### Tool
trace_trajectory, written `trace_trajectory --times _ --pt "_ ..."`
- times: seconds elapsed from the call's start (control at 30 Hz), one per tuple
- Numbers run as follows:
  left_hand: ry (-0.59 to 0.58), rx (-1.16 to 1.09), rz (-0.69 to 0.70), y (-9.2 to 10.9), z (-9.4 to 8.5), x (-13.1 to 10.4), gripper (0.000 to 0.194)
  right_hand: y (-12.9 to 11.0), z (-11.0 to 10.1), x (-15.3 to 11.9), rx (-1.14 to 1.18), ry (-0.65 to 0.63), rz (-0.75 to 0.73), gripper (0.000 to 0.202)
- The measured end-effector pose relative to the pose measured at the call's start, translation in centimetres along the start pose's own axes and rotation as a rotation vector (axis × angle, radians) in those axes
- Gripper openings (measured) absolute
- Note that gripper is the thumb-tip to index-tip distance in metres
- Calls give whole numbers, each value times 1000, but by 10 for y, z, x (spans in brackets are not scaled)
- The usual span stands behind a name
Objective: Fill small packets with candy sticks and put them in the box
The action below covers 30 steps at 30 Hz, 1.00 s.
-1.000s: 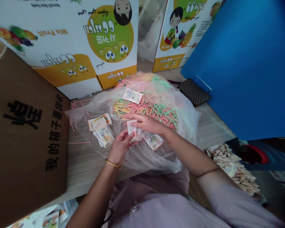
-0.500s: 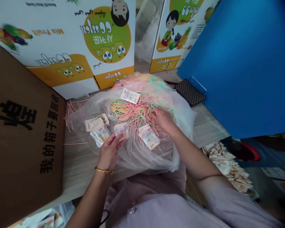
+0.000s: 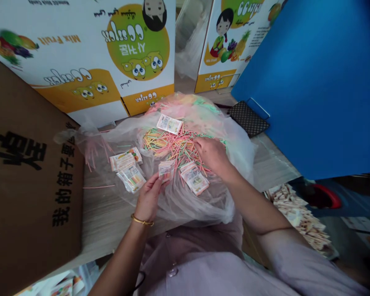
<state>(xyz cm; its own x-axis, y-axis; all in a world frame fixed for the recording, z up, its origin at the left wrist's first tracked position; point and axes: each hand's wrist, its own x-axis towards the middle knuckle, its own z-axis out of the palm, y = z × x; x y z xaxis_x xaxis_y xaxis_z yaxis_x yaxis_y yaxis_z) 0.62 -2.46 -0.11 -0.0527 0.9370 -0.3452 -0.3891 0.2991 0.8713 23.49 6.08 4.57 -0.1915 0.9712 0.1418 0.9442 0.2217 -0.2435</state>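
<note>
Between the thumb and fingers of my left hand (image 3: 149, 195) is a small printed candy packet (image 3: 166, 169), its clear part showing pink sticks. My right hand (image 3: 211, 153) reaches into a heap of thin coloured candy sticks (image 3: 175, 144) in pink, green and yellow; its fingertips are pinched, and what they hold is too small to make out. The heap lies on an open clear plastic bag (image 3: 200, 209). Nearby on the plastic lie a stack of packets (image 3: 195, 179), another packet (image 3: 169, 124) on the sticks, and several packets (image 3: 129, 168) at the left.
A brown carton (image 3: 31, 185) stands at the left, printed white cartons (image 3: 80, 53) at the back. At the right are a blue panel (image 3: 311, 90) and a dark checked pouch (image 3: 248, 118). Many filled packets (image 3: 299, 218) sit low at the right. Loose pink sticks (image 3: 94, 154) lie at the left.
My left hand has moved right with the packet, closer to the heap. My right hand has shifted slightly left among the sticks. The bag's left edge has spread over the loose pink sticks.
</note>
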Motion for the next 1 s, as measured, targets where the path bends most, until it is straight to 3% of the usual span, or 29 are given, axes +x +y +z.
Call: trace_trajectory --times 0.1,0.17,0.37,0.5,0.67,0.73,0.8,0.83,0.93,1.0 --pt "-4 73 40 -3 -1 2 41 -13 -15 -7 215 -43 -309 25" --pt "-6 122 67 -2 -1 3 41 -22 -24 -9 225 -32 -451 25" --pt "-16 289 106 3 -3 -1 36 -36 -30 -6 161 -83 -579 25" --pt "-46 245 79 2 1 -4 37 -48 -20 -5 404 -189 -561 30" --pt "-94 -10 -76 6 4 -7 29 -57 -16 -5 869 -428 -420 45" --pt "-109 -51 -118 10 4 -9 29 -55 -15 -2 1039 -437 -384 48" --pt "-130 -40 -125 13 5 -11 32 -52 -13 3 1175 -365 -339 54" --pt "-141 -30 -125 14 5 -11 34 -50 -11 5 1194 -360 -326 57" --pt "-154 -24 -130 14 6 -11 37 -48 -4 8 1093 -561 -354 60" --pt "-135 -35 -136 13 5 -10 37 -48 1 9 1065 -621 -356 59"
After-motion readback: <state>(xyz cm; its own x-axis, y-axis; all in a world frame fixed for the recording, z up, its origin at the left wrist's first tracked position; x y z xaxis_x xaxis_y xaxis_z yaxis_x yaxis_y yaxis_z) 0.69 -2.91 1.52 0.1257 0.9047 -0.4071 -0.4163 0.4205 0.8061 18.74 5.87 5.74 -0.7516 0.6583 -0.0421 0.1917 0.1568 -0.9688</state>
